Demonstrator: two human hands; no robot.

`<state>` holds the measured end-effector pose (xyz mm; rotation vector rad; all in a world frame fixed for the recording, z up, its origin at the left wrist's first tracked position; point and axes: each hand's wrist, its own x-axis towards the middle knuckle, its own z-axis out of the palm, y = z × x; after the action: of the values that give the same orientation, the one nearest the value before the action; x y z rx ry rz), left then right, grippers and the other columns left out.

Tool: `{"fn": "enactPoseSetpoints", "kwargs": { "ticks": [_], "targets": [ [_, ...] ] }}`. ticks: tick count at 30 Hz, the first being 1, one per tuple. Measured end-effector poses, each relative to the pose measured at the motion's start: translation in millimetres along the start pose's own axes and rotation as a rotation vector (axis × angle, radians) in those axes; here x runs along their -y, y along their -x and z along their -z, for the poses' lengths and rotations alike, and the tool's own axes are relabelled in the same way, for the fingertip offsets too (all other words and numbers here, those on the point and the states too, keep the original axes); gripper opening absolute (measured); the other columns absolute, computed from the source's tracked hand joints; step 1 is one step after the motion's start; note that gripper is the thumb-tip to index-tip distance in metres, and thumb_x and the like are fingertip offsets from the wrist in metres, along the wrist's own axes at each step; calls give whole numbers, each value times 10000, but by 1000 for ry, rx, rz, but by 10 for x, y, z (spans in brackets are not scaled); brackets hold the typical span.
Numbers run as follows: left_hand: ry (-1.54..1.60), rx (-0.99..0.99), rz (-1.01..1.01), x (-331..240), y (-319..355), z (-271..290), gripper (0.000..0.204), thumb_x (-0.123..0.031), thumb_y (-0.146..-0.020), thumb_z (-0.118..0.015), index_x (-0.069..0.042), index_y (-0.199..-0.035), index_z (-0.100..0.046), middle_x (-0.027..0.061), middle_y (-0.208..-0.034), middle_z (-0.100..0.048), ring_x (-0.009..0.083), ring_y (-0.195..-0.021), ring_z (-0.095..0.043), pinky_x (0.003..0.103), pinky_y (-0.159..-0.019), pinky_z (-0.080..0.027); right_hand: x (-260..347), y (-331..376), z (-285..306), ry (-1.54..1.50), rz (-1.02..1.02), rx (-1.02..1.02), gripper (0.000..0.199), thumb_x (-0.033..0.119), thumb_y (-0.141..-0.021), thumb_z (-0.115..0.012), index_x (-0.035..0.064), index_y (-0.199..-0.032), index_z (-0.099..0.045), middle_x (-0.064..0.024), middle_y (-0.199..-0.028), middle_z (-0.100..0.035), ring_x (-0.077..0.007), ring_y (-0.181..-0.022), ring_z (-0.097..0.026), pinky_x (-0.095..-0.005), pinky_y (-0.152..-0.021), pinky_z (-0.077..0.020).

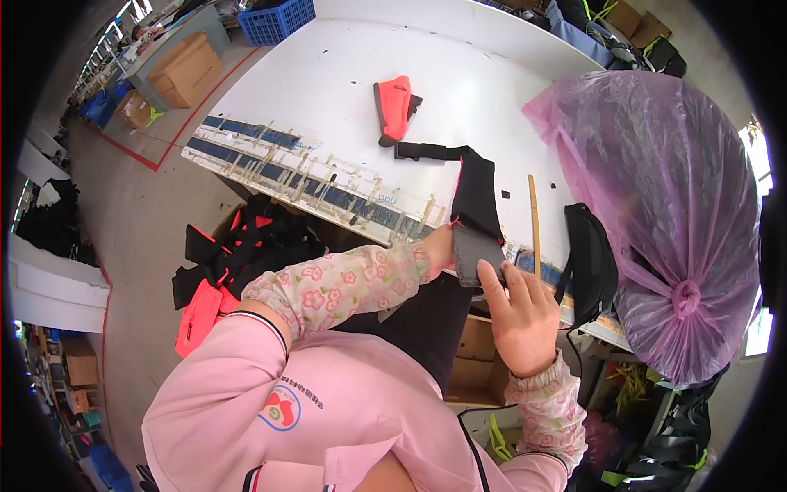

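A black fabric strap panel (477, 197) with a grey end section (475, 250) and red-pink edging lies over the table's near edge. A black webbing strap with a buckle (410, 151) runs from its far end. My left hand (441, 246) is closed at the left side of the grey section, its fingers mostly hidden by the fabric. At the lower right corner of that section my right hand (525, 316) has its fingers stretched out, the index fingertip touching the edge; its thumb is hidden. Farther off on the table lies a coral-and-black fabric piece (395, 108).
A wooden stick (534, 221) and a black pouch (589, 266) lie right of the panel. Beyond them bulges a large tied pink plastic bag (684, 205). Black and coral pieces (246, 246) are heaped below the white table (328, 70) at left. A blue crate (277, 22) stands behind.
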<state>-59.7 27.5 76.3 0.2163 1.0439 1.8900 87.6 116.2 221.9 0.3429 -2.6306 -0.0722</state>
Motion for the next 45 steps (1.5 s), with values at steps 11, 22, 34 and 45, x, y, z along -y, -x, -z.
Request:
{"fn": "enactPoseSetpoints", "kwargs": {
  "ticks": [11,22,34,45],
  "targets": [
    [-97,-5,-32,216,139,106,130,7,-851,-514,-50,-930,-602,52,-882,-622,151,-798,-620,276,-636,-517,204,44,-867,-233,-265,143,442,39,-770,-552,-6,-1198,-456,-187,-1111,-534,-324,-1037,-535,-378,-856,-472],
    [-249,-108,104,474,139,120,170,-71,-886,-477,-72,-1038,-552,41,-997,-597,136,-877,-591,293,-755,-507,-28,238,-1519,-198,-283,204,268,47,-740,-536,-30,-996,-518,-164,-976,-551,-318,-956,-531,-370,-833,-455],
    [84,-121,209,759,263,417,250,-172,-927,-459,-150,-1170,-515,39,-1100,-581,151,-973,-574,346,-795,-490,297,335,-1628,-467,-342,212,184,46,-767,-519,-10,-942,-519,-172,-895,-544,-339,-919,-511,-427,-806,-393],
    [-179,-189,250,1025,292,621,159,-98,-915,-434,-109,-1036,-536,8,-785,-562,100,-624,-502,239,-523,-403,424,531,-1978,-402,-401,329,202,74,-711,-581,32,-907,-557,-148,-918,-586,-315,-918,-553,-399,-809,-414]
  ]
}}
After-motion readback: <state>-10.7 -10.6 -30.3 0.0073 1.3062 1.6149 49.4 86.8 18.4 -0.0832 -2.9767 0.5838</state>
